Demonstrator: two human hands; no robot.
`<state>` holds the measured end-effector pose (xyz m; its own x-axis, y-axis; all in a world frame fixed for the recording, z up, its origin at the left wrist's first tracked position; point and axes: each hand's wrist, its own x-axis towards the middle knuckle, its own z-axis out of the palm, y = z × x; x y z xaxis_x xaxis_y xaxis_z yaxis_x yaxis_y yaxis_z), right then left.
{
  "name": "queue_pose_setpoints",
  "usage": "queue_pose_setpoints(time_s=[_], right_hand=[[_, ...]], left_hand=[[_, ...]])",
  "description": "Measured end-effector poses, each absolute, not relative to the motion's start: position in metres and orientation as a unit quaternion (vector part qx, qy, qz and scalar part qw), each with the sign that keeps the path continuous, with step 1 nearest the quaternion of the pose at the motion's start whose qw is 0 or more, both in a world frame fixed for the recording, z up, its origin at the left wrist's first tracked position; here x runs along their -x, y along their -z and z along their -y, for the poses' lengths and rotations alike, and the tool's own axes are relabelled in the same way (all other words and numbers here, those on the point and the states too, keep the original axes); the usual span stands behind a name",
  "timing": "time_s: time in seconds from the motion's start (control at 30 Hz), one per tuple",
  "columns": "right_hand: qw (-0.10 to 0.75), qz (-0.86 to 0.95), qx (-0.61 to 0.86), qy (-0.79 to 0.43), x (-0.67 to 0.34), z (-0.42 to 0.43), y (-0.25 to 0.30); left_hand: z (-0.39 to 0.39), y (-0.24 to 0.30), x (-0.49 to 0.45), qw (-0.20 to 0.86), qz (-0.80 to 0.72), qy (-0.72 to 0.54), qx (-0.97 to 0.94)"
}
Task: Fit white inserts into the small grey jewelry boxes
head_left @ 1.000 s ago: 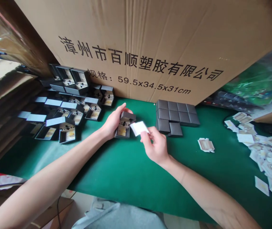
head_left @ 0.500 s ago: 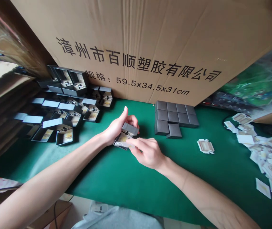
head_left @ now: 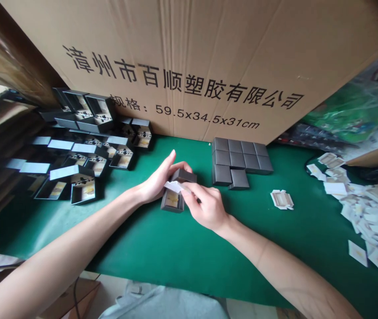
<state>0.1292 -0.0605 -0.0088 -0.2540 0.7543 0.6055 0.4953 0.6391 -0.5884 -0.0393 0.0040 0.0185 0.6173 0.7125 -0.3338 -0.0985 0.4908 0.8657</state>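
Observation:
In the head view, my left hand (head_left: pixel 156 182) is closed around the far left side of a small dark hinged box (head_left: pixel 186 176), its thumb raised. The box stands with its lid up, and its lower half shows a yellowish patch inside. My right hand (head_left: pixel 209 206) pinches a thin white insert (head_left: pixel 173 186) between thumb and fingers, over the box opening between lid and base. The fingers of my left hand behind the lid are partly hidden.
Several open boxes (head_left: pixel 83 191) stand at the left. Closed dark boxes (head_left: pixel 238 159) form a block right of centre. One white insert (head_left: pixel 282 200) lies apart from a heap of white inserts (head_left: pixel 368 212) at the right edge. A large carton (head_left: pixel 189 40) rises behind the green table (head_left: pixel 149 252).
The white insert has come up out of the box base in my right hand, now tilted above it. The box has turned slightly in my left hand. The view has shifted a little.

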Motion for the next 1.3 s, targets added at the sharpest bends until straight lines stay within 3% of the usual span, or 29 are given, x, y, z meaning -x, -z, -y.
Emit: queue_pose_setpoints(time_s=[0.27, 0.63, 0.97, 1.3], right_hand=[[0.477, 0.703, 0.453, -0.269, -0.129, 0.056, 0.004], [0.499, 0.673, 0.491, -0.239, -0.129, 0.054, 0.000], [0.518, 0.582, 0.515, -0.356, -0.133, 0.047, 0.014], [0.533, 0.615, 0.470, -0.343, -0.131, 0.050, 0.009]], left_hand=[[-0.013, -0.013, 0.050, 0.755, -0.366, -0.284, -0.464], [-0.021, -0.018, 0.062, 0.823, -0.273, -0.233, -0.440], [-0.024, -0.007, 0.060, 0.786, -0.266, -0.271, -0.487], [-0.018, -0.009, 0.059, 0.746, -0.236, -0.256, -0.568]])
